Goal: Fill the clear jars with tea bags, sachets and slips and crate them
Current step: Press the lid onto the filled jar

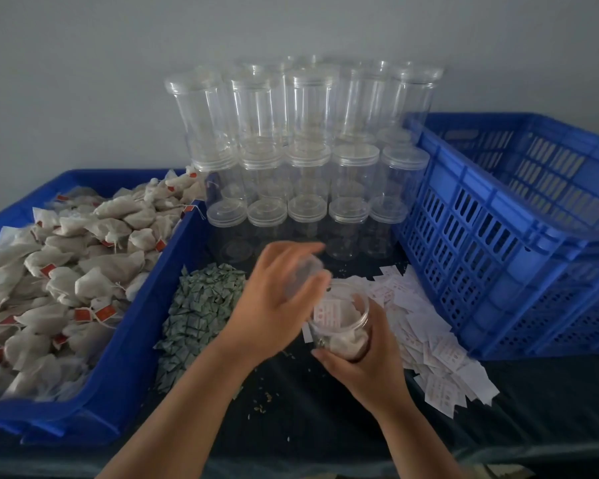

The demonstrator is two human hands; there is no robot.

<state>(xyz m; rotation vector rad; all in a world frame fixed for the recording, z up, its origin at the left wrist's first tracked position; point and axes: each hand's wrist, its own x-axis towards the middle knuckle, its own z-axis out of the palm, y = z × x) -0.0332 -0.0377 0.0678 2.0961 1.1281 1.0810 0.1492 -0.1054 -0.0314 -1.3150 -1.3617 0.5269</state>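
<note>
My right hand (363, 368) grips a clear jar (339, 323) from below, tilted toward me with its mouth open. Inside it lie tea bags and a white slip with red print. My left hand (277, 302) holds the jar's clear lid (305, 271) just above and left of the mouth; the lid is blurred. A heap of green sachets (201, 312) lies left of my hands. White slips (429, 333) are scattered to the right. Tea bags (59, 278) fill the blue tray (146, 326) at the left.
Several empty lidded clear jars (305, 160) are stacked in tiers against the wall behind my hands. A large blue slatted crate (505, 243) stands at the right, its inside looking empty. The table has a dark cover with small crumbs on it.
</note>
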